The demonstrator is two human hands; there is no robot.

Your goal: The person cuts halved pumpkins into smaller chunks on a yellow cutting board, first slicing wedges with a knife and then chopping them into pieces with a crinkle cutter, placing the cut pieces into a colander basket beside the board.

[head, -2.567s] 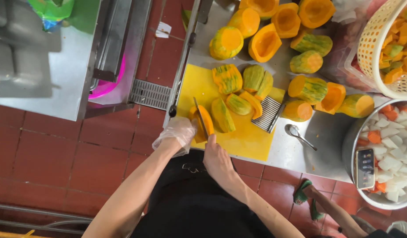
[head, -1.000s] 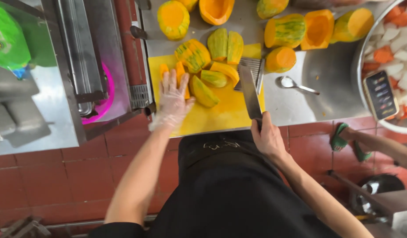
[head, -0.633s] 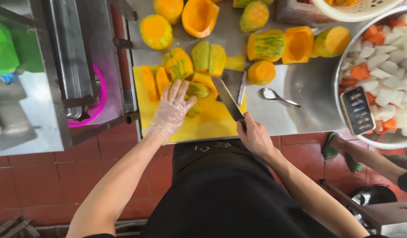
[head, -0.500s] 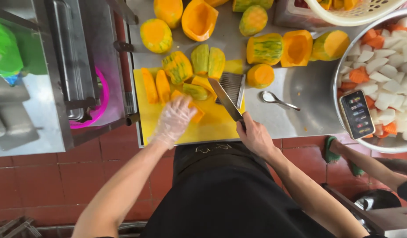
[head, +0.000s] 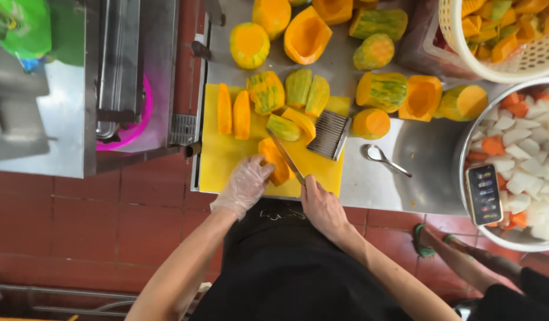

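**Squash piece under the knife at the near edge of the board**

The squash piece point(head: 275, 160) lies on the yellow board point(head: 218, 169), at its near edge, orange flesh up. The left hand point(head: 245, 185), in a clear glove, rests on the piece's near-left side; its fingers are curled down onto the flesh and pin it to the board. The knife point(head: 286, 156) stands with its blade across the right side of the piece, tip pointing far-left. The right hand point(head: 321, 205) is closed around the handle, just off the board's near edge.

Change from half a second ago: the gloved hand then lay over the pieces in the middle of the board, and the blade was held clear of them to the right. Now one piece has been drawn to the near edge and the blade meets it. Judgement: the work has gone from picking a piece to cutting it.

On the far-left part of the board lie two orange slices point(head: 233, 113). Far of the piece sit several green-striped wedges point(head: 298, 89). A crinkle cutter point(head: 329, 134) lies on the board's right side. A spoon point(head: 381, 158) lies right of the board on the steel counter point(head: 417, 154), with more halved squash beyond it. A bowl point(head: 464, 142) of white and orange chunks stands far right, a phone point(head: 484, 194) lying in it. A basket point(head: 458, 41) of cut pieces is above it.
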